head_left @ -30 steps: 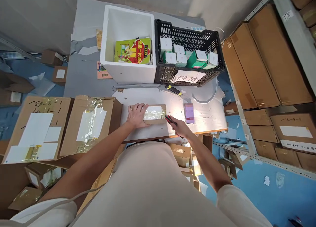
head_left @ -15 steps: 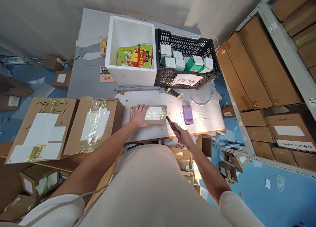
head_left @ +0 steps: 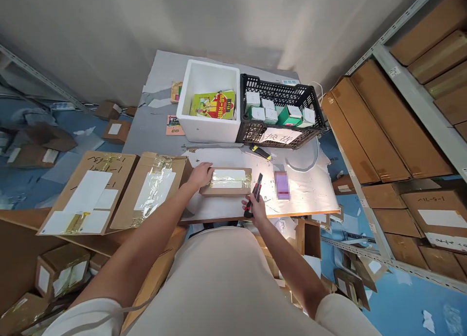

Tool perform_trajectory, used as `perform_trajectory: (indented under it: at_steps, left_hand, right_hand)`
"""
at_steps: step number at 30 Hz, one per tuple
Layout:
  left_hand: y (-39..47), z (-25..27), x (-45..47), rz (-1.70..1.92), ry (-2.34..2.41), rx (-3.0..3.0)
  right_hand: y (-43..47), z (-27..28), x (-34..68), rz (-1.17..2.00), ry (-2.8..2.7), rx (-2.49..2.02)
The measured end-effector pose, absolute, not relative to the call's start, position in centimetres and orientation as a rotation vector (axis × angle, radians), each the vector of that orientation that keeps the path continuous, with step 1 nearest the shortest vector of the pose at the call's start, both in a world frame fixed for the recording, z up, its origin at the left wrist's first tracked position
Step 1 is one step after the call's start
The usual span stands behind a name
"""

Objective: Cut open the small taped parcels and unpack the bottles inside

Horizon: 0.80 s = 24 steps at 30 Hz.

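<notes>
A small cardboard box [head_left: 229, 185], its top covered by a white label and clear tape, lies lengthwise near the front of the table. My left hand [head_left: 201, 175] grips its left end, the fingers partly hidden. My right hand [head_left: 257, 207] is closed round a black and red utility knife [head_left: 256, 194], just off the box's right front corner. The knife points away from me, apart from the tape. To the right lies a purple, blurred-out item [head_left: 282, 185]. A second, yellow and black utility knife [head_left: 260, 153] rests behind the box.
A white foam box [head_left: 210, 130] with booklets and a black plastic crate [head_left: 248, 131] holding several green-and-white cartons stand at the back. Two larger taped cartons [head_left: 120, 180] sit on the left. Shelving [head_left: 383, 68] with boxes rises on the right.
The knife has come away from the box's right end and turned to point more straight ahead. My left hand has slid from the box's top to its left end. The view has shifted.
</notes>
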<state>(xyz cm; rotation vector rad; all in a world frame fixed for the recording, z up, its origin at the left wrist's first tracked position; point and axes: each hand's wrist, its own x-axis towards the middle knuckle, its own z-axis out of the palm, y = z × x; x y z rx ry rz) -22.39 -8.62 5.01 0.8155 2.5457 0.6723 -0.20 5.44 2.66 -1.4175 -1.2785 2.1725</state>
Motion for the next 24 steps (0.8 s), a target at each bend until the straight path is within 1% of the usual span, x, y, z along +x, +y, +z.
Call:
perform_trajectory:
  at_steps: [3,5,8,11,14,17,20,24]
  left_hand:
    - [-10.0,4.4,-22.4,0.731,2.553,0.681]
    - [-11.0,3.9,-20.7,0.776,2.572,0.581]
    - [-12.1,2.8,-16.8,0.849,2.546,0.478]
    - [-12.3,1.6,-13.6,1.063,2.431,0.305]
    - [-12.2,0.9,-12.7,1.239,2.337,0.202]
    - [-11.9,1.0,-13.7,1.257,2.331,0.198]
    - [-10.4,2.1,-16.6,1.177,2.41,0.314]
    - [-5.9,4.0,-22.4,1.062,2.554,0.724]
  right_hand:
    - [5.4,2.1,-2.4,2.163,-1.242,-1.343]
    - [6.6,2.4,-4.1,2.131,-1.291,-1.247]
    - [8.6,3.0,-6.4,2.169,-1.404,-1.126]
    - [9.4,3.3,-7.3,2.186,-1.543,-1.113]
    - [9.4,3.2,-6.7,2.156,-1.575,-1.138]
    - [9.0,3.0,-4.8,2.126,-1.549,-1.179]
    - [7.8,2.8,-1.7,2.162,-1.475,-1.259]
    - [4.8,2.6,2.4,2.427,-1.052,-1.353]
